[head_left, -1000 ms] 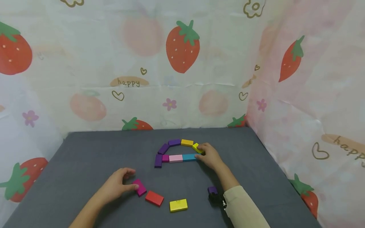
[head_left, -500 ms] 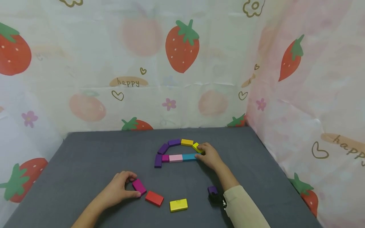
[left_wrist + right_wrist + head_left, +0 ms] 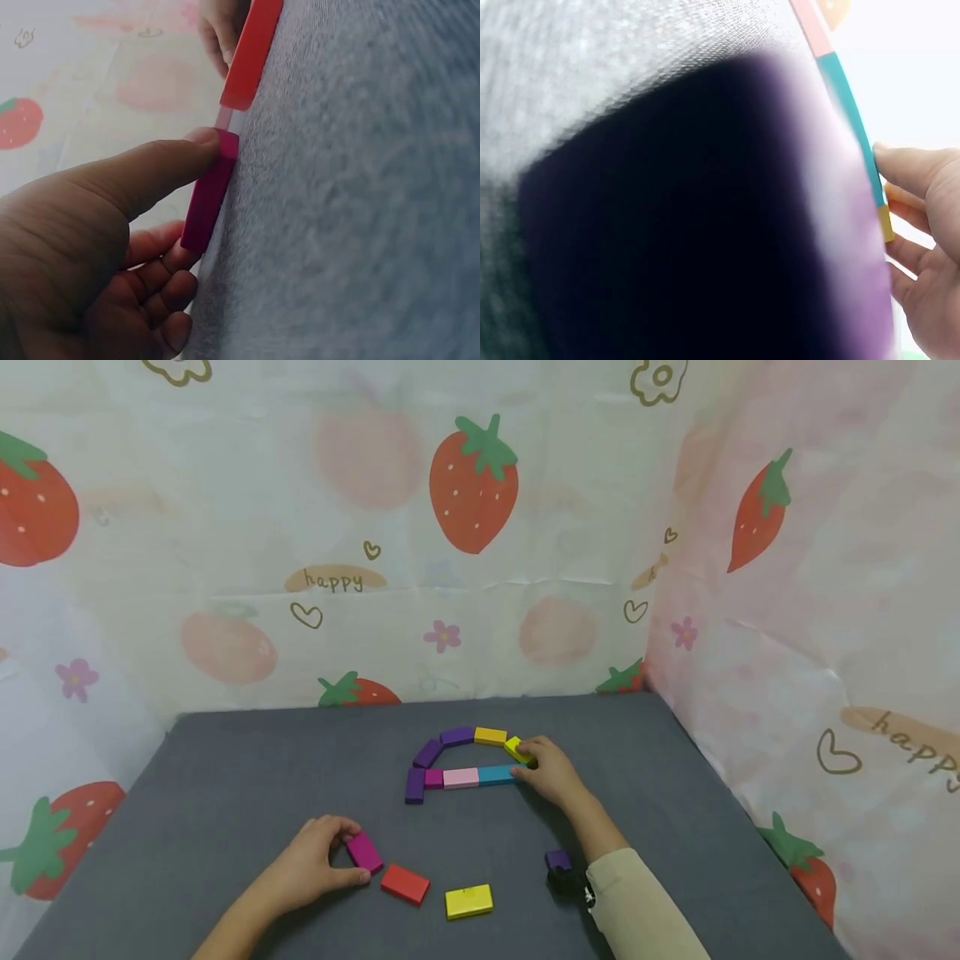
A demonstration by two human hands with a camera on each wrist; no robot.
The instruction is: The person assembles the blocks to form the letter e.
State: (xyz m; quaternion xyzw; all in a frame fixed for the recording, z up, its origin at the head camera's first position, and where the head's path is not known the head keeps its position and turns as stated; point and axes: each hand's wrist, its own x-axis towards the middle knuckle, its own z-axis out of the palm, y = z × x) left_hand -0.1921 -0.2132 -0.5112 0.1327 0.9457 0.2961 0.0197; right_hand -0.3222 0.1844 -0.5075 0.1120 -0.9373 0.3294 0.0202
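Left hand (image 3: 311, 864), partly closed, pinches magenta block (image 3: 365, 853) just left of red block (image 3: 405, 884) on grey worktop (image 3: 240, 777). Right hand (image 3: 555, 774), half curled, rests at bright-yellow arch block (image 3: 513, 747) and blue block (image 3: 495, 774), beyond and right of red block; cannot tell whether gripping.

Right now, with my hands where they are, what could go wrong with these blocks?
The right hand touches the blue block; a small slip might push it out of line with the pink block beside it. The left hand pinches the loose magenta block close to the red block, so lifting it might nudge the red one. The lone purple block lies near the right sleeve; drawing back on that side could bump it.
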